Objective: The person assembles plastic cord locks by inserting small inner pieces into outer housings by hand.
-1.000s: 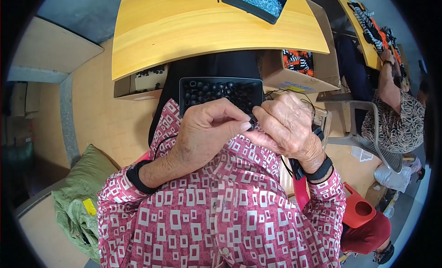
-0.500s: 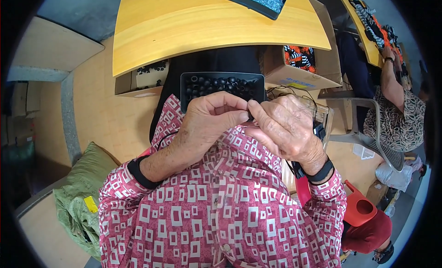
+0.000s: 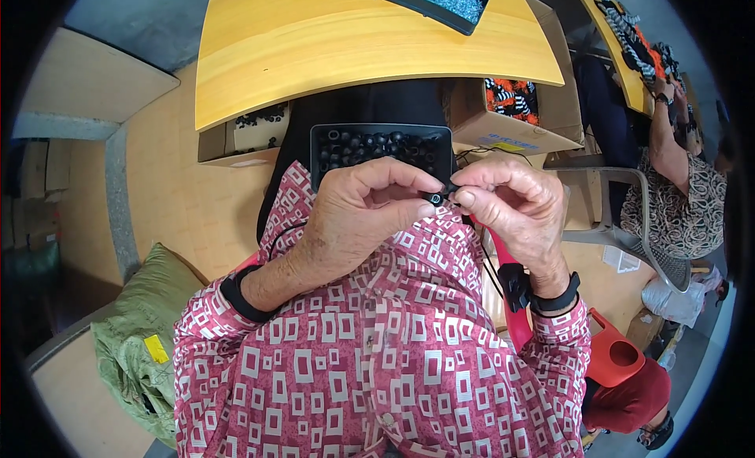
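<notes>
Between the thumb and forefinger of my left hand (image 3: 342, 214) is a small black cylindrical cap (image 3: 435, 199), its hollow end with a pale ring showing. Close to its right, my right hand (image 3: 523, 210) pinches a tiny dark piece (image 3: 451, 188), too small to make out. The fingertips of both hands nearly meet, above my lap. Just beyond them sits a black tray (image 3: 314, 155) holding many small black caps (image 3: 370, 147) like the one in my left hand. My hands cover part of its near side.
A yellow table (image 3: 330, 49) spans the far side, bearing a dark tray (image 3: 425, 14) of pale blue bits. Below it stand cardboard boxes (image 3: 503, 137), one with orange and striped cords. A green sack (image 3: 138, 332) lies left; a grey chair (image 3: 646, 222) and a co-worker's arm (image 3: 667, 143) are right.
My right hand has turned and drawn slightly right, its thumb and forefinger now showing. The end of the cap in my left hand has come into view.
</notes>
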